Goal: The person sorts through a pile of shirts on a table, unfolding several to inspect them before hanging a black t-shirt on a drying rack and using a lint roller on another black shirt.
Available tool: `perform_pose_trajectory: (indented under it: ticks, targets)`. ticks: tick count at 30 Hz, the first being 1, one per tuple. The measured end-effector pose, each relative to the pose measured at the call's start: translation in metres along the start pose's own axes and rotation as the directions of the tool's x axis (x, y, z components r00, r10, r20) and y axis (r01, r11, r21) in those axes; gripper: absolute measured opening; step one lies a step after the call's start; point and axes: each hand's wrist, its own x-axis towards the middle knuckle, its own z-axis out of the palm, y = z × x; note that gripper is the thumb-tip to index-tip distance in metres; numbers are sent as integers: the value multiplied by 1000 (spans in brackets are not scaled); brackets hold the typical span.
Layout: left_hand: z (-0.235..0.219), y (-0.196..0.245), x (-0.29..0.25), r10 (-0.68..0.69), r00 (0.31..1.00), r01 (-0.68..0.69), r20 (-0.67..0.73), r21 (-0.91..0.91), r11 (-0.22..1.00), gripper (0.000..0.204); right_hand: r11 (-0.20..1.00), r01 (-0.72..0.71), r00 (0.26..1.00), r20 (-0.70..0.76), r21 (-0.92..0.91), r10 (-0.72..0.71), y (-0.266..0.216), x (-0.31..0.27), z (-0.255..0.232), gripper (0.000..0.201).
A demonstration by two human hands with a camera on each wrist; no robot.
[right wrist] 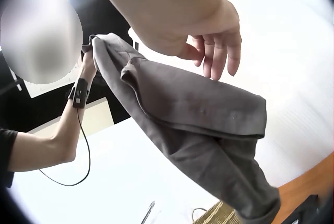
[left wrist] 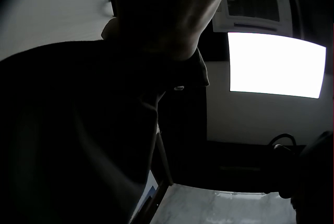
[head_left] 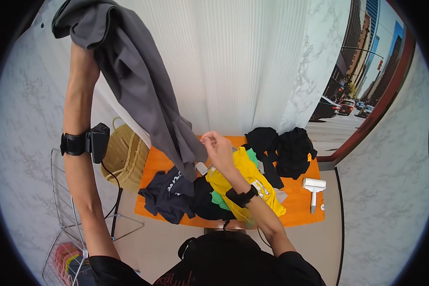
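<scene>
A grey garment (head_left: 138,86), long and draped like trousers, hangs from my raised left hand (left wrist: 175,39). That hand grips its upper end; cloth hides the fingers in the head view. Folds run down toward the table, with a loose hem (right wrist: 261,117) showing in the right wrist view. My right hand (head_left: 218,151) is beside the lower part of the garment, fingers loosely bent and holding nothing. Under it on the orange table (head_left: 298,212) lie a yellow shirt (head_left: 243,167) over green cloth and a dark grey shirt (head_left: 162,195) with white lettering.
Black clothes (head_left: 291,155) are heaped at the table's back right, near a white lint roller (head_left: 314,190). A wicker basket (head_left: 124,157) stands left of the table, a metal rack (head_left: 64,224) nearer me. White curtains (head_left: 224,62) hang behind.
</scene>
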Motion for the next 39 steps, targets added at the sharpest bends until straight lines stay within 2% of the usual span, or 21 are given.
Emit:
perform_pose_trajectory:
  ticks: [1,2,3,5,6,9,10,17,19,20,22,23,25,27,29,30,31,34,35,37,39]
  targets:
    - [-7,1,1,6,1000,-5,-24,5,1000,54,998,-27,999,-20,62,28,2,2,-3,13]
    - [-13,1,0,8,999,-8,-42,10,1000,54,991,-130,985,118,26,126,4,4,-8,30]
    - [-19,2,1,14,998,-13,-58,16,1000,54,991,-131,984,126,28,127,5,2,-3,30]
    - [-26,2,0,13,997,-11,-80,26,1000,54,996,82,979,190,-31,-74,-5,-6,8,67]
    - [-30,2,0,14,996,-12,-88,31,999,55,1000,21,953,303,-6,-18,-5,-9,12,99]
    - [-40,0,-3,15,998,-12,-67,34,999,54,979,191,956,240,-68,-169,-16,-17,27,104]
    - [-43,-1,-4,15,999,-14,-49,29,999,53,959,269,959,113,-90,-258,-23,-19,33,85]
    - [-82,-12,0,62,998,-61,-16,75,995,56,969,245,964,102,20,-246,-25,0,24,33]
    - [-109,-17,-2,45,999,-47,12,213,976,58,1000,-8,975,223,27,2,-30,11,-3,36]
    - [-120,-20,-7,-2,999,10,-35,216,976,59,1000,-9,976,219,21,4,-30,16,-15,36]
    - [-136,-36,-16,-78,992,94,-97,177,980,59,960,-276,885,404,55,231,-31,32,-38,46]
    - [-144,-44,-20,-148,976,172,-161,140,975,59,961,-273,889,395,52,231,-36,40,-48,46]
    - [-168,-64,-28,-156,978,182,-136,208,961,58,984,-136,923,346,-113,167,-51,56,-64,51]
    - [-180,-78,-40,-158,981,182,-109,270,945,57,990,3,992,128,142,-21,-58,82,-70,50]
    - [-182,-87,-46,-198,973,228,-120,342,911,55,992,119,993,25,-49,-118,-82,115,-94,47]
    - [-183,-92,-48,-183,978,207,-101,330,921,55,962,268,963,-13,-62,-269,-92,128,-99,43]
    - [-185,-99,-50,-220,968,250,-123,357,900,61,956,284,957,-34,-74,-287,-103,137,-107,43]
    - [-179,-102,-52,-252,956,291,-151,371,882,59,824,279,935,336,-493,-116,-145,155,-133,36]
    - [-177,-104,-54,-261,950,308,-173,372,875,52,819,273,941,317,-504,-118,-149,158,-138,36]
    - [-187,-109,-50,-267,956,292,-117,369,883,52,909,165,857,512,-383,61,-152,167,-147,30]
    - [-191,-109,-45,-267,962,271,-64,375,886,51,891,210,829,557,-403,56,-141,179,-154,24]
